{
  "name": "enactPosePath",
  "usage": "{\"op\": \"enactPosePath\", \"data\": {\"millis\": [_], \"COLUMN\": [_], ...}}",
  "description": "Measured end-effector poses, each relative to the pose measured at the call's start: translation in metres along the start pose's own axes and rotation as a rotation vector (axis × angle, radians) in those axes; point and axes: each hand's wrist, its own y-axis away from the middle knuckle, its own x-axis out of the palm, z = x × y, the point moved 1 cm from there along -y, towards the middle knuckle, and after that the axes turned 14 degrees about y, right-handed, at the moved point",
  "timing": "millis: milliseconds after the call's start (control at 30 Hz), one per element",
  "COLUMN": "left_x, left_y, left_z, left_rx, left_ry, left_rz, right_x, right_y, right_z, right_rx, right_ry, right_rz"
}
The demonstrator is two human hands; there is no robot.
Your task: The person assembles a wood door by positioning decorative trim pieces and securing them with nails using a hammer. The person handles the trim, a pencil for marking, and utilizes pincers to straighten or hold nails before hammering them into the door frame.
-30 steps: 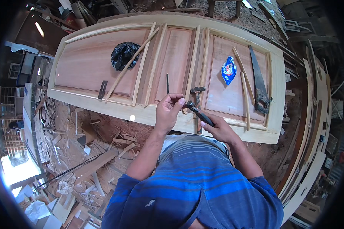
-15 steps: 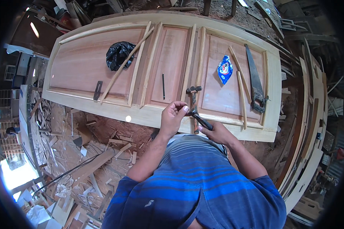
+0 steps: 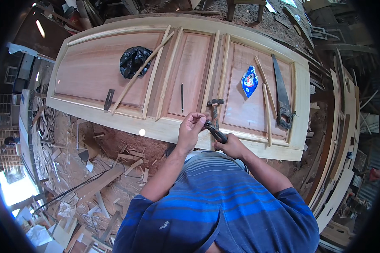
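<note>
Hammer (image 3: 214, 114) stands over the near rail of the door (image 3: 93, 71), its head up beside a thin upright strip (image 3: 211, 69). The right hand (image 3: 230, 145) is clenched around its dark handle. The left hand (image 3: 191, 128) pinches something too small to tell, fingertips together, just left of the handle. On the door lie a black bag (image 3: 134, 61), a blue packet (image 3: 249, 81), a saw (image 3: 281, 95) and loose strips. Wood scraps (image 3: 122, 160) cover the floor below.
</note>
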Motion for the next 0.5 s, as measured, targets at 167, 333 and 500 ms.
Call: {"op": "enactPosePath", "data": {"millis": [167,333,500], "left_x": [-0.007,-0.013,0.001], "left_y": [-0.004,-0.001,-0.002], "left_z": [-0.006,-0.011,-0.029], "left_rx": [-0.252,-0.32,-0.307], "left_ry": [0.243,0.336,0.379], "left_rz": [-0.031,-0.07,-0.037], "right_x": [-0.004,-0.019,-0.028], "right_y": [0.023,0.03,0.051], "right_z": [-0.015,-0.032,-0.01], "right_rx": [-0.305,-0.076,-0.146], "right_ry": [-0.298,-0.264,-0.359], "right_rz": [0.132,0.333,0.189]}}
